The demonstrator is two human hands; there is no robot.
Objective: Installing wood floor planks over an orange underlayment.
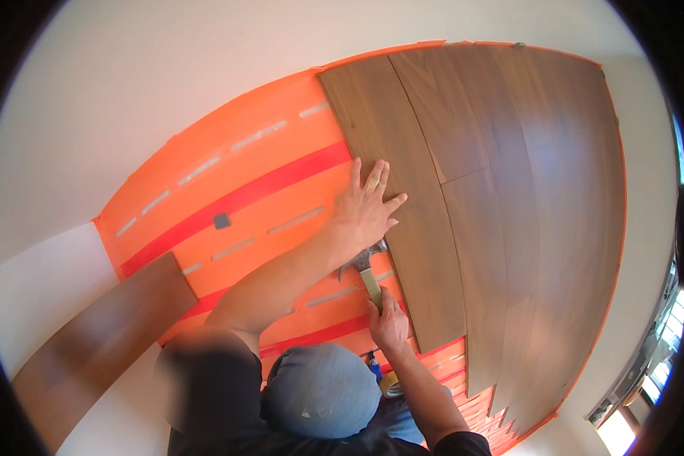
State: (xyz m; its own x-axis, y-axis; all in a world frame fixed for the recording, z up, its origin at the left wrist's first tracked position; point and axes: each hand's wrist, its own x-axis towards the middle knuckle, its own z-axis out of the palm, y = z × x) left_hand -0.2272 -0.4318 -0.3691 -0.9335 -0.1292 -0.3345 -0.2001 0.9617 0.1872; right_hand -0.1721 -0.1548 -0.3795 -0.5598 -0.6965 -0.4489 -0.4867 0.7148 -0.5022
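My left hand (368,201) lies spread across the left edge of a long brown floor plank (399,205), fingers apart and pressed flat on it. Just below, my right hand (389,323) is closed round the pale handle of a claw hammer (370,285). The hammer's dark metal head is at the plank's left edge, its claw pointing left over the orange underlay (281,197). I cannot tell whether the head touches the plank. To the right, the plank lies alongside several laid planks (539,205), with a thin dark seam between them.
A loose plank (106,342) lies at the lower left. A small grey square block (222,221) sits on a red strip of the underlay. Pale walls (167,83) border the floor. Rounded grey-blue cloth (323,391) and a blue-handled item (375,366) appear near the bottom.
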